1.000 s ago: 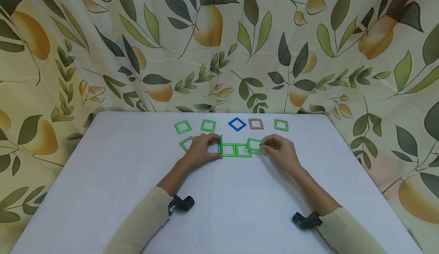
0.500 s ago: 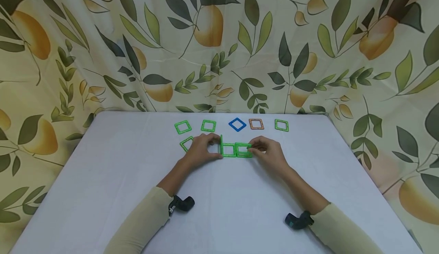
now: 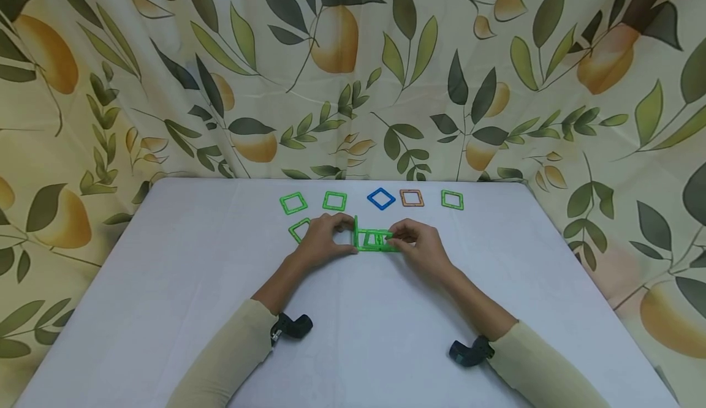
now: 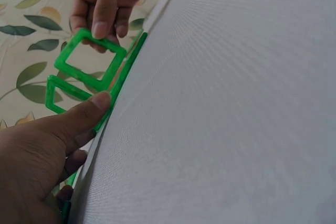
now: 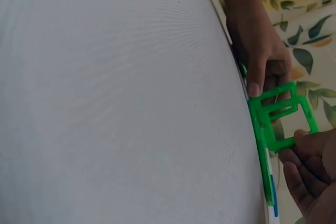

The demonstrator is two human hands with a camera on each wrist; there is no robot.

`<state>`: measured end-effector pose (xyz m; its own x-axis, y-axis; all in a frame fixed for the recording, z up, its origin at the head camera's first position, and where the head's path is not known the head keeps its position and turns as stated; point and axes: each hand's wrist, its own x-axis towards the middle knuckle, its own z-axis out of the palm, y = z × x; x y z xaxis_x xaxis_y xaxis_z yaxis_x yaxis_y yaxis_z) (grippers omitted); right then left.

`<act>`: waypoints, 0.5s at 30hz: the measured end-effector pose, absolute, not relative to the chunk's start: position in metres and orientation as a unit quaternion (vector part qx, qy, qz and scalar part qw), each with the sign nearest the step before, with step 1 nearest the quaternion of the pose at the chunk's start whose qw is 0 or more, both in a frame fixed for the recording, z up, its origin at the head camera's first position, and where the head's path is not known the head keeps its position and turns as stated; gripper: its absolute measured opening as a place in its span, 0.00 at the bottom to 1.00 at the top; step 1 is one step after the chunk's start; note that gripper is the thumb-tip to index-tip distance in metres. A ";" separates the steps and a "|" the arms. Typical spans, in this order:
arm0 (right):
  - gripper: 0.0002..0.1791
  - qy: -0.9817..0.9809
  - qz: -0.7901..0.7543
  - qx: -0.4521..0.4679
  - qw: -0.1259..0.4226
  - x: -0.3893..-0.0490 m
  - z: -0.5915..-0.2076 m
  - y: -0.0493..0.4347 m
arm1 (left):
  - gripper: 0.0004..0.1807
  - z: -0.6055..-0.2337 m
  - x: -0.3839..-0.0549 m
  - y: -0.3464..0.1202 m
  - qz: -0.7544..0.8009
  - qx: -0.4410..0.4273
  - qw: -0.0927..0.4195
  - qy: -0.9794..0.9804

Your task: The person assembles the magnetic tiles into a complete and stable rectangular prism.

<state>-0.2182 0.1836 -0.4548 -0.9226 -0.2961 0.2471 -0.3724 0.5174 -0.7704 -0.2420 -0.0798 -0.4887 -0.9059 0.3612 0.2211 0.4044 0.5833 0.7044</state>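
Observation:
In the head view, two joined green square frame tiles (image 3: 368,249) lie flat on the table, with a third green tile (image 3: 355,231) upright at their left end. My left hand (image 3: 324,239) holds this standing tile, the thumb at its near lower corner and fingers at the far side. With thumb and fingers my right hand (image 3: 421,245) pinches another green square tile (image 4: 81,76) by its right side. That tile stands tilted over the flat ones, its lower edge close above them, as the left wrist view shows. Part of the right flat tile is hidden behind my right fingers.
Along the back lie green tiles (image 3: 293,203), a blue tile (image 3: 371,198), an orange tile (image 3: 412,204) and a green tile (image 3: 452,207) at the right. One more green tile (image 3: 295,234) is partly covered by my left hand. A patterned curtain (image 3: 353,120) hangs behind the table.
My right hand has moved left with its pinched tile, from beyond the right end to over the flat tiles. The tile has turned from nearly flat to more upright. My left hand stays put.

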 end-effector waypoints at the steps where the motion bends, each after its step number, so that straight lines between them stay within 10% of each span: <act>1: 0.08 -0.869 0.453 0.194 0.041 -0.218 -0.455 0.183 | 0.33 -0.489 -0.242 -0.080 -0.402 -0.215 0.027 -0.890; 15: 0.10 -0.870 0.457 0.186 0.014 -0.219 -0.460 0.175 | 0.32 -0.491 -0.243 -0.079 -0.397 -0.216 0.030 -0.892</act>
<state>-0.2189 0.1747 -0.4602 -0.9307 -0.3102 0.1940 -0.3356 0.5129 -0.7901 -0.2433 -0.0791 -0.4908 -0.9052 0.3613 0.2239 0.4082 0.5922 0.6948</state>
